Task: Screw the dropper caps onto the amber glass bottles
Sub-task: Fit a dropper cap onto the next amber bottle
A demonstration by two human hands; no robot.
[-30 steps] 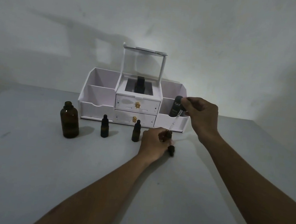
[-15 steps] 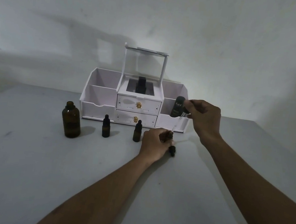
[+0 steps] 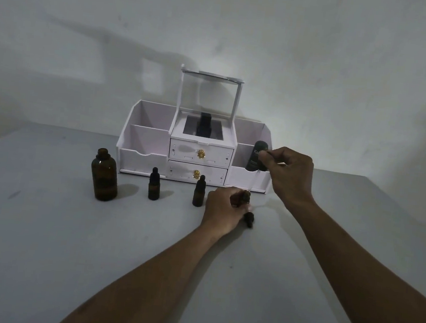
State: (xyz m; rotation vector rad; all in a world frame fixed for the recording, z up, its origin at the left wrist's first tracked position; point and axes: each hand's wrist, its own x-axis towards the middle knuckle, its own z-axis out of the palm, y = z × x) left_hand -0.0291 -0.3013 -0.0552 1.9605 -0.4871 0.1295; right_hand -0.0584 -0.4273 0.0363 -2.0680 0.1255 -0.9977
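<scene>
My left hand grips a small amber bottle standing on the table; only its neck shows above my fingers. My right hand pinches a dropper cap, whose clear glass pipette slants down with its tip at the bottle's mouth. The cap itself is hidden in my fingers. A second dropper cap lies on the table just right of my left hand. Two small capped amber bottles stand to the left. A large open amber bottle stands farther left.
A white plastic organiser with two drawers and a raised mirror frame stands at the back of the grey table. A dark tube stands in its right compartment, a black item in the middle one.
My right hand has lowered slightly, bringing the pipette tip down to the mouth of the bottle held by my left hand. The view has shifted a little.
</scene>
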